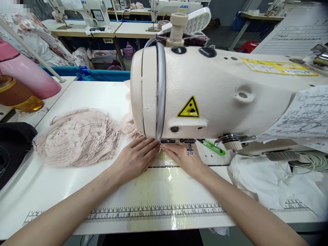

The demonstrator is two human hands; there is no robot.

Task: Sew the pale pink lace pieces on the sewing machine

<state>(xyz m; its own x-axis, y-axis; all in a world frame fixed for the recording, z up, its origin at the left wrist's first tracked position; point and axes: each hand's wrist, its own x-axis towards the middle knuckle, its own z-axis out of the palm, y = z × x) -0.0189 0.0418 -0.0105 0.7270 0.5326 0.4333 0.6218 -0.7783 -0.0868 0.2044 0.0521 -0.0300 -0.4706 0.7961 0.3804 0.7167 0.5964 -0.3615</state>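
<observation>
My left hand (135, 155) lies low on the sewing machine's bed, fingers stretched forward and side by side, with the tips under the machine head (205, 89). Pale pink lace fabric (129, 123) touches or lies just beyond these fingers and runs back behind the head. From the other side, my right hand (188, 159) reaches in behind the presser foot and needle parts (190, 148). Its visible fingers point left and press together, close to my left fingertips. Whatever is between them is hidden by the machine.
A heap of pink lace pieces (79, 138) with loose threads lies at left. Green thread snips (212, 147) rest behind my right hand. White cloth (258, 177) lies at right. A pink bottle (30, 71) and amber jar (19, 94) stand at far left. A ruler strip (151, 213) marks the front edge.
</observation>
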